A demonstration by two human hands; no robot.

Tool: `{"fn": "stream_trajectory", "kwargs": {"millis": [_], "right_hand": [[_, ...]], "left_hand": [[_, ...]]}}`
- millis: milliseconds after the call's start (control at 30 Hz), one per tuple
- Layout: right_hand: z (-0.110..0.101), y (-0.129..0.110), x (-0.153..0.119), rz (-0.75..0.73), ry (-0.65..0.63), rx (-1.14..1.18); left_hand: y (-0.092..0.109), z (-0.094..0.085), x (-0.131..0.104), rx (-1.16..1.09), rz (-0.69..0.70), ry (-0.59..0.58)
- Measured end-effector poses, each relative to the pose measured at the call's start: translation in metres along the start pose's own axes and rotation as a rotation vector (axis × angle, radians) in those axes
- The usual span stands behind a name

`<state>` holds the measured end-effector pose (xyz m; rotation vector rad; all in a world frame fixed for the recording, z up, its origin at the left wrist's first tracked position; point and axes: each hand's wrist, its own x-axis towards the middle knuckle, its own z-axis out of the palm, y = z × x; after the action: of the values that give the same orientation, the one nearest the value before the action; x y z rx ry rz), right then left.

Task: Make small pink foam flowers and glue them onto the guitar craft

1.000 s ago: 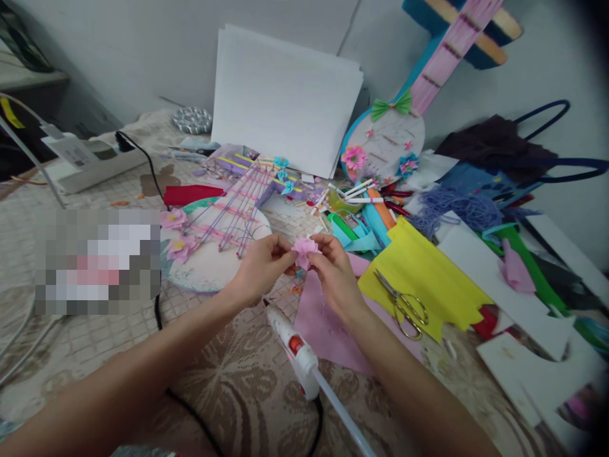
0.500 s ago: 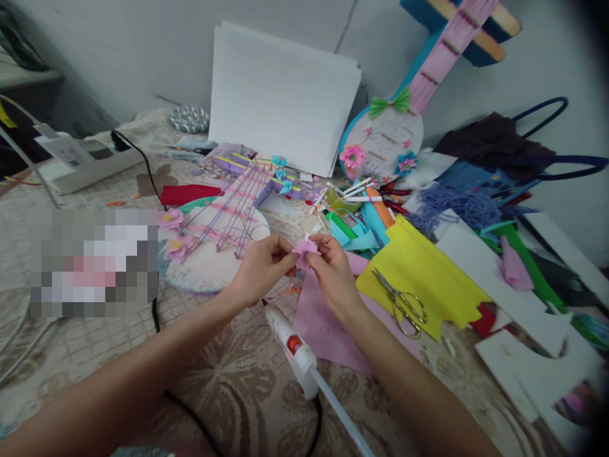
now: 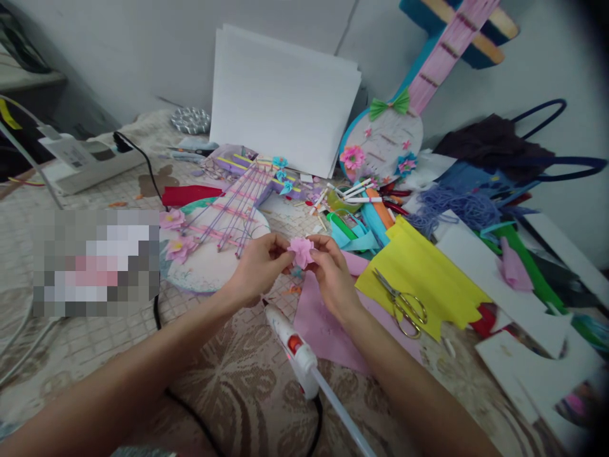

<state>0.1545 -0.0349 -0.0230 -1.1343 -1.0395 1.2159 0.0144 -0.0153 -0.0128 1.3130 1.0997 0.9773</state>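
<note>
Between my two hands is a small pink paper flower [image 3: 301, 252], its petals facing up. My left hand [image 3: 262, 261] pinches its left edge, and my right hand [image 3: 332, 270] grips the right edge with thumb and fingers. Just below them lies a white hot glue gun [image 3: 290, 346] with a red switch and a long glue stick out of its back. Under my right hand is a pink sheet [image 3: 318, 317]. Left of my hands rests a round-bodied craft instrument [image 3: 214, 263] with purple strings and pink flowers [image 3: 179, 247] at its edge.
Gold-handled scissors [image 3: 404, 304] lie on yellow paper [image 3: 428, 279] at right. Behind are white boards [image 3: 285, 95], a second decorated instrument [image 3: 385, 143], a pile of white sticks [image 3: 356, 193] and blue yarn [image 3: 451, 206]. A power strip [image 3: 90, 168] stands at left; black cable [image 3: 190, 416] crosses the cloth.
The pink flower has turned and spread so that more of its petals show. My fingers have shifted slightly to its two edges; the other things stay put.
</note>
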Motion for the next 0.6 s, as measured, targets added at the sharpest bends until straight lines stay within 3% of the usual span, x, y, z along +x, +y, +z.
{"fn": "stream_trajectory", "kwargs": {"millis": [400,600], "right_hand": [[-0.006,0.006,0.003,-0.144,0.095,-0.109],[-0.011,0.006,0.009,-0.204,0.069,-0.201]], "left_hand": [[0.004,0.002,0.000,-0.087,-0.064,0.059],[-0.004,0.003,0.001,-0.045,-0.086,-0.060]]}}
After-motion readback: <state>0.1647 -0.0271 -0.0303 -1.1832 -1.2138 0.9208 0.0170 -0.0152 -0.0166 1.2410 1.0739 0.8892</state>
